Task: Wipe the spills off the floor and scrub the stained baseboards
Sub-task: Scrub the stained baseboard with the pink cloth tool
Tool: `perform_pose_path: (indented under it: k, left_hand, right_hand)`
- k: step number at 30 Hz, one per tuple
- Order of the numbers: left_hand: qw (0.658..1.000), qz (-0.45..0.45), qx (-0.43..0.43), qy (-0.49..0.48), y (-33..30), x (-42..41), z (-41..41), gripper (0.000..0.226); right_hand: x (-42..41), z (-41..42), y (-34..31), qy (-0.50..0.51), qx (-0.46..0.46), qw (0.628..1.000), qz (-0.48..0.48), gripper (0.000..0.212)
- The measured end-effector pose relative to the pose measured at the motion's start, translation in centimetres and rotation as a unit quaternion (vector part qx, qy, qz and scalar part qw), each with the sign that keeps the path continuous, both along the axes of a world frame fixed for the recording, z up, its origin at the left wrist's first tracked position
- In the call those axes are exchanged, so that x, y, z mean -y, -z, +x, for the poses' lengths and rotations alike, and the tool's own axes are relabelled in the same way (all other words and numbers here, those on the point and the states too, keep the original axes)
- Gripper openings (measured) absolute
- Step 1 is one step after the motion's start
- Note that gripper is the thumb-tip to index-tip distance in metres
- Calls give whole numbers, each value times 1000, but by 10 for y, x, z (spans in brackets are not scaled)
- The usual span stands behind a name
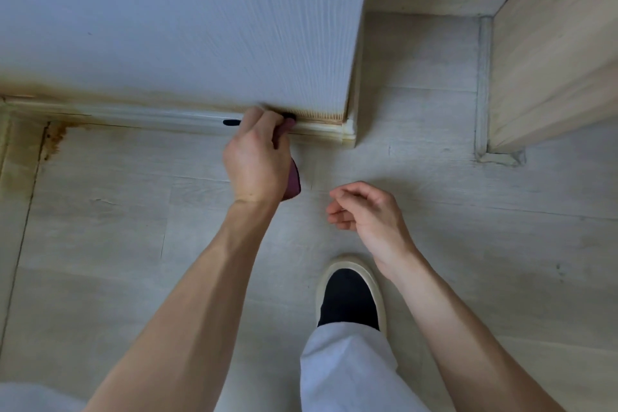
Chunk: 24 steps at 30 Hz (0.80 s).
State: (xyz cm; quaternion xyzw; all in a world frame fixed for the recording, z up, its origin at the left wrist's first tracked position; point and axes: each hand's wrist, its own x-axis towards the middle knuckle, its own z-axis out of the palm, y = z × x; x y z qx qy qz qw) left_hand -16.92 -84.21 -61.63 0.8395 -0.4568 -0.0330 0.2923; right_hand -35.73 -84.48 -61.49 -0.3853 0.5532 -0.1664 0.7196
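At far left we see a rust-brown stain point(53, 140) on the pale plank floor point(133, 227), where a floor seam meets the baseboard point(150, 117); yellowed marks run along the foot of the white wall point(167, 10) above it. The baseboard's long axis runs left to right across the view and ends at the wall's outer corner.

Moving right, we find the left hand point(257, 157) curled around a dark maroon cleaning tool point(294, 177) and pressed against the baseboard near that corner. The hand hides most of the tool: only a maroon edge below the palm, a pinkish bit by the fingers and small black parts at the baseboard show, so we cannot tell its exact kind or shape. A short black mark point(231, 122) lies on the baseboard just left of the fingers; whether it belongs to the tool is unclear.

Further right, the right hand point(364, 211) hovers above the floor, fingers loosely curled and holding nothing, apart from the left hand. Below it we see a black shoe with a cream sole point(349, 294) and a white trouser leg point(347, 375), cut off by the lower edge. At far right stands a light wooden panel point(551, 60), also cut off.
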Motion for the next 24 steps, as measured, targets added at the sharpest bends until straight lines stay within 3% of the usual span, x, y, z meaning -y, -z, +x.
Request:
perform_pose_path:
  k: [8,17,24]
  left_hand:
    - [995,-2,31,95,-1,16,-42,24]
    - [999,6,34,-15,-15,-12,26,11]
    - [999,14,42,-2,3,2,-4,11]
  right_hand:
    - [1,13,-6,-41,-14,999,-7,15]
    - [-9,6,-1,-23,-13,1000,6,12]
    - [-3,2,-1,-4,-8,1000,6,12]
